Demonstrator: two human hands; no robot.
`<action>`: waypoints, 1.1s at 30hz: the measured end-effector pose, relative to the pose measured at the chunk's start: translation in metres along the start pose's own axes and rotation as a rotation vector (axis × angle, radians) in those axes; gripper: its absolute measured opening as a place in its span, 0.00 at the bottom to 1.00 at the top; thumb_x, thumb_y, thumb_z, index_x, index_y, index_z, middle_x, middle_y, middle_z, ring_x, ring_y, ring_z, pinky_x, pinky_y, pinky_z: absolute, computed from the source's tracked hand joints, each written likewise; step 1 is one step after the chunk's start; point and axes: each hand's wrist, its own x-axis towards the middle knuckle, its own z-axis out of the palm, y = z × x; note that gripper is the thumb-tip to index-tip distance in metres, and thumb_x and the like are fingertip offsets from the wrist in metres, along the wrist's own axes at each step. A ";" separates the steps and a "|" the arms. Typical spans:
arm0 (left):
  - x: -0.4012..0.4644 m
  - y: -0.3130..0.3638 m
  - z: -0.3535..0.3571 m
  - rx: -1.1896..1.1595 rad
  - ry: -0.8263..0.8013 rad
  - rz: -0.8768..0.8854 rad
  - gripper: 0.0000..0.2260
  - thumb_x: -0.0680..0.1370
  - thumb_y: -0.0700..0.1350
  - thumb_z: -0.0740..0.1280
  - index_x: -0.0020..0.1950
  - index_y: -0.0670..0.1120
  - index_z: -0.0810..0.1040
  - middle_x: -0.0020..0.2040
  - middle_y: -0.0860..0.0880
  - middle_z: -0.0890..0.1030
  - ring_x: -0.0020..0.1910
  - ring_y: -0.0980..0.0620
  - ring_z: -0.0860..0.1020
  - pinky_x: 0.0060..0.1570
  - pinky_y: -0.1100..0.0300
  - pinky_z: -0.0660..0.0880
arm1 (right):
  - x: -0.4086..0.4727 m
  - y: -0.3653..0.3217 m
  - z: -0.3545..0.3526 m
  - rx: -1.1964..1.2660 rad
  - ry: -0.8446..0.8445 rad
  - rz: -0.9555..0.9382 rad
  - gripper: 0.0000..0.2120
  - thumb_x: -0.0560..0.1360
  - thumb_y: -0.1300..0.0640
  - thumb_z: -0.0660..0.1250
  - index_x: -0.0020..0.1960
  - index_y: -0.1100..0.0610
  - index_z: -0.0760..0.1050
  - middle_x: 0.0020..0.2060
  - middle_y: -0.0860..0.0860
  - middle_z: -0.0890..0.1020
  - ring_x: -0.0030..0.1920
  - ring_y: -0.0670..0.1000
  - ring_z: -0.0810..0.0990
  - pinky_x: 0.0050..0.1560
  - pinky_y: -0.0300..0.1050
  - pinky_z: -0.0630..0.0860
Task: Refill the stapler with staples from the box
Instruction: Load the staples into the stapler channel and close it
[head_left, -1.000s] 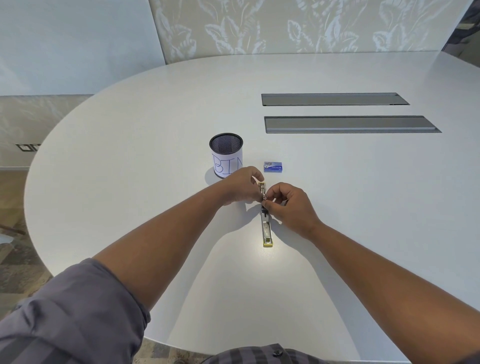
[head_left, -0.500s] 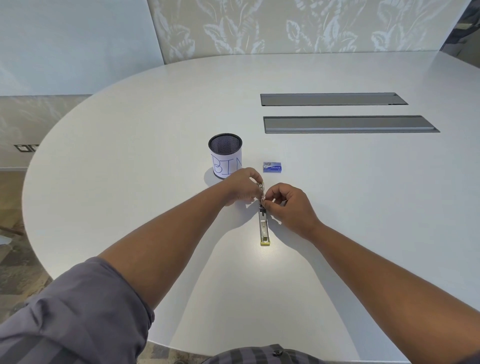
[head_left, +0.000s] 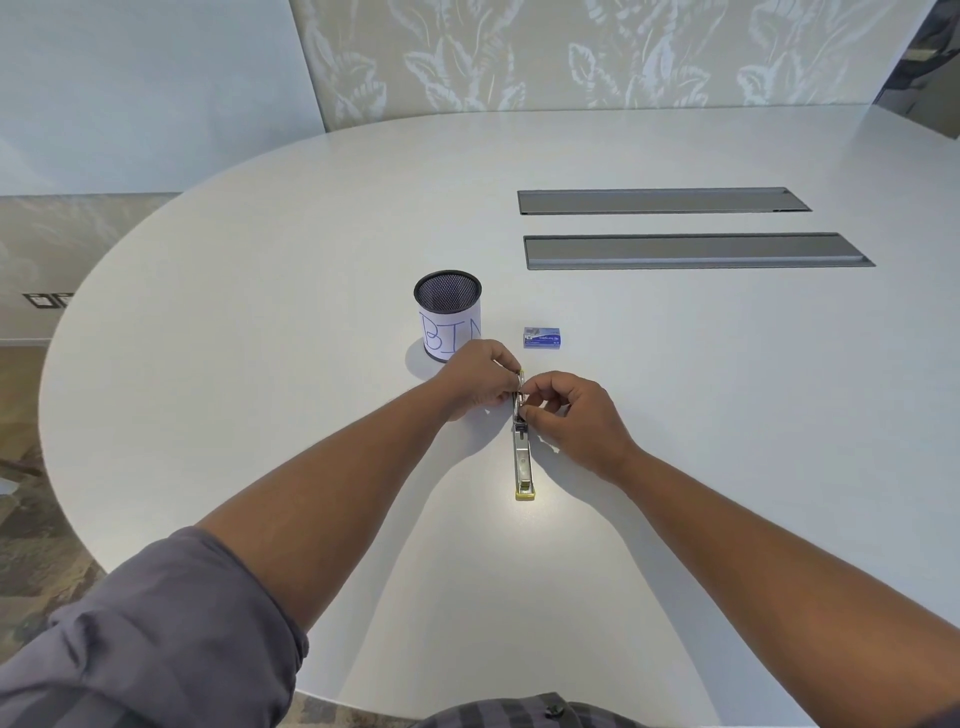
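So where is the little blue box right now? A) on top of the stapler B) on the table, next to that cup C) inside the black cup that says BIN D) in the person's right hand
B: the little blue box lies on the white table, just right of the BIN cup, beyond both hands working at the stapler.

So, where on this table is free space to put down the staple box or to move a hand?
Bare table lies left of the BIN cup, right of the staple box below the two grey slots, and near the front edge. Crowded: where the left hand and right hand meet over the stapler.
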 end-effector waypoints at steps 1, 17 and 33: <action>0.000 0.000 0.001 -0.005 0.006 0.001 0.06 0.75 0.32 0.69 0.50 0.39 0.80 0.35 0.43 0.77 0.30 0.51 0.76 0.27 0.65 0.74 | 0.000 0.000 0.000 -0.006 -0.001 -0.003 0.08 0.74 0.59 0.75 0.48 0.47 0.83 0.35 0.38 0.82 0.31 0.43 0.75 0.36 0.41 0.76; -0.004 0.004 0.003 -0.079 0.035 -0.035 0.05 0.75 0.31 0.66 0.45 0.39 0.80 0.35 0.43 0.77 0.33 0.48 0.75 0.34 0.60 0.73 | -0.001 0.001 0.001 0.007 -0.017 -0.033 0.04 0.75 0.57 0.74 0.48 0.49 0.82 0.37 0.39 0.82 0.38 0.48 0.78 0.46 0.52 0.79; -0.001 0.003 0.003 -0.135 0.025 -0.074 0.08 0.75 0.30 0.69 0.39 0.42 0.80 0.36 0.43 0.77 0.38 0.46 0.76 0.42 0.55 0.76 | 0.003 -0.003 0.011 -0.437 0.009 -0.115 0.07 0.77 0.55 0.66 0.50 0.51 0.84 0.36 0.46 0.79 0.42 0.50 0.76 0.43 0.47 0.72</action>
